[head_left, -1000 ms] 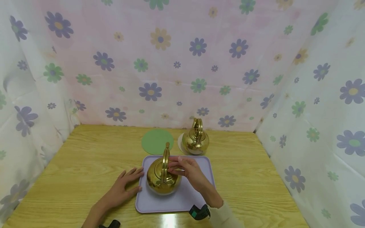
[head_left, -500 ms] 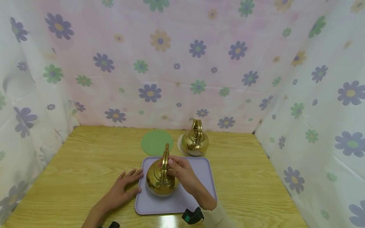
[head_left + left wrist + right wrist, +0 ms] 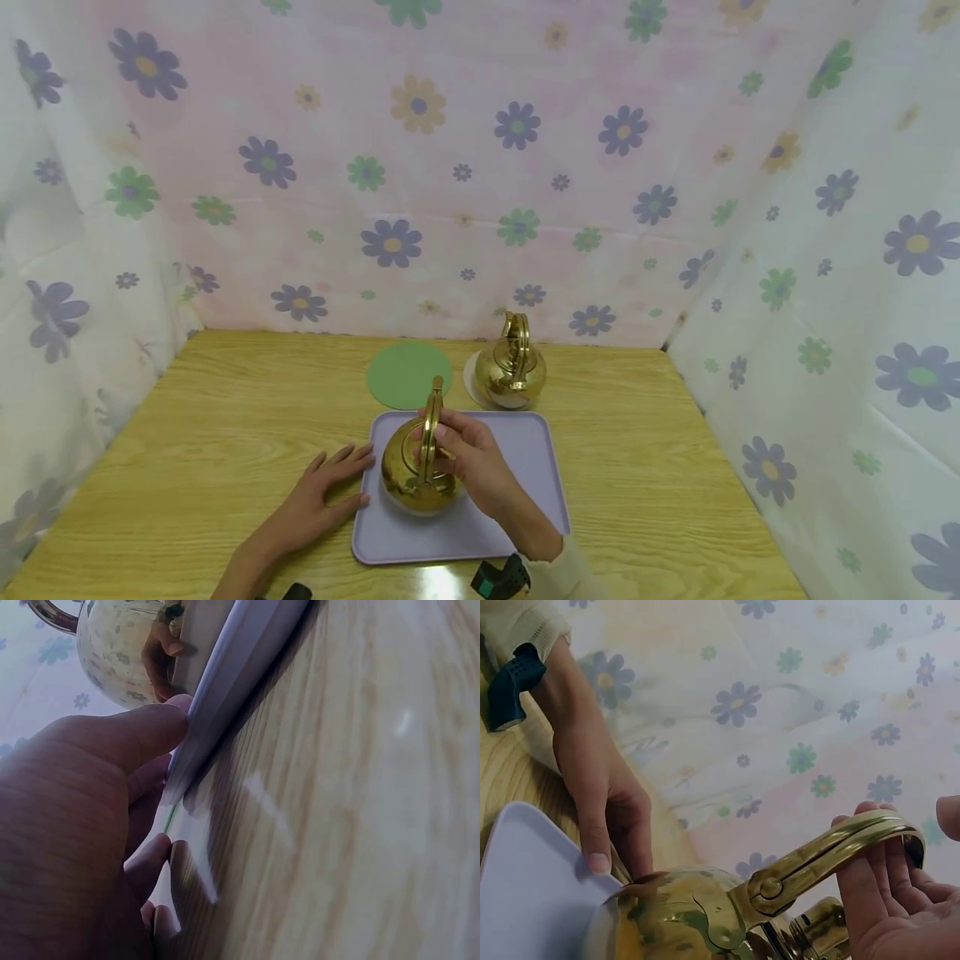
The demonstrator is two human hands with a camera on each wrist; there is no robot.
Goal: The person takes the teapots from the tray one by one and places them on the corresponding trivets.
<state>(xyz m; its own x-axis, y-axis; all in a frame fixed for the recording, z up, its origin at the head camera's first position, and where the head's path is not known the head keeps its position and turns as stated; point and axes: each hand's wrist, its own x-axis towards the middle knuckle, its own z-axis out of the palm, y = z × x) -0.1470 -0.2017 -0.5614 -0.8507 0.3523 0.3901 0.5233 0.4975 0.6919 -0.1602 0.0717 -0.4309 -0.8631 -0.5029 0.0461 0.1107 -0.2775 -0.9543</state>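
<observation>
A gold kettle stands on the left part of a lavender tray. Its upright handle runs towards me. My right hand reaches in from the right, and its fingers curl round the handle. In the right wrist view the handle passes between the fingers and the thumb. My left hand lies flat on the table, fingertips against the tray's left edge. The left wrist view shows its thumb touching the tray rim.
A second gold kettle sits on a white coaster behind the tray. A green round mat lies to the left of it. Flowered curtains close off the wooden table at the back and on both sides.
My right hand has slid left from the kettle's right side onto its handle and closed round it. The left hand has stayed at the tray's edge.
</observation>
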